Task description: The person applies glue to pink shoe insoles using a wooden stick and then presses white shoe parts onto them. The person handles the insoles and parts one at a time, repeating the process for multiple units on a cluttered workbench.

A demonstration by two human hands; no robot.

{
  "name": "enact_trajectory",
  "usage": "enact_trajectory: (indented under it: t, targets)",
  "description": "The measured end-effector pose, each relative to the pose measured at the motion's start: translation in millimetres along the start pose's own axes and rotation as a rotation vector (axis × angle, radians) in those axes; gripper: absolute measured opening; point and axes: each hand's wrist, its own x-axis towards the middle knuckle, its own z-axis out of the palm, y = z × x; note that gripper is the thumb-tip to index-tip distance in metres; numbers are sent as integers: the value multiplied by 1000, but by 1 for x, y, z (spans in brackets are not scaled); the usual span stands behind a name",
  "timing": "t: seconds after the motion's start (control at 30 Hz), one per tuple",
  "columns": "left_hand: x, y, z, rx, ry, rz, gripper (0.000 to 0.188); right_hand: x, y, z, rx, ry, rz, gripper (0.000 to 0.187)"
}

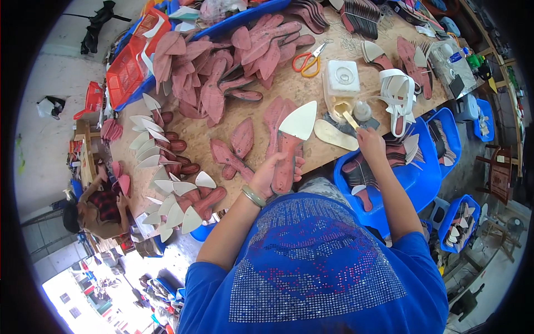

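My left hand [268, 177] grips a reddish-brown shoe sole [286, 161] by its heel end. A pointed white piece [299, 121] covers the sole's toe end, which points away from me. In my right hand [369, 140] is a brush [351, 120] with a pale handle. Its far end reaches into the cut opening of a whitish plastic container [340, 82]; the bristles are hidden. A cream insole-shaped piece [335, 135] lies beside my right hand. More reddish soles [233, 150] lie left of the held one.
Reddish sole pieces [214, 83] are heaped at the back. Soles with white toes [186, 200] line the table's left side. Scissors [307, 62] and white straps [398, 92] lie to the right. A blue bin [409, 177] stands by my right arm. Another person [103, 209] sits at far left.
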Motion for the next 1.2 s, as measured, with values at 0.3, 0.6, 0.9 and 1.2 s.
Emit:
enact_trajectory:
  t: [0.3, 0.6, 0.9, 1.2]
  targets:
    - [-8, 5, 24, 30, 39, 44, 41, -23, -94, -47, 469, 36, -369, 15]
    - [-32, 10, 17, 15, 102, 89, 35, 8, -124, -53, 339, 193, -453, 15]
    - [-59, 12, 24, 76, 157, 236, 40, 57, -133, -46, 355, 320, -363, 26]
    - [-67, 24, 28, -102, 140, 245, 51, 60, -143, -45, 387, 341, -290, 23]
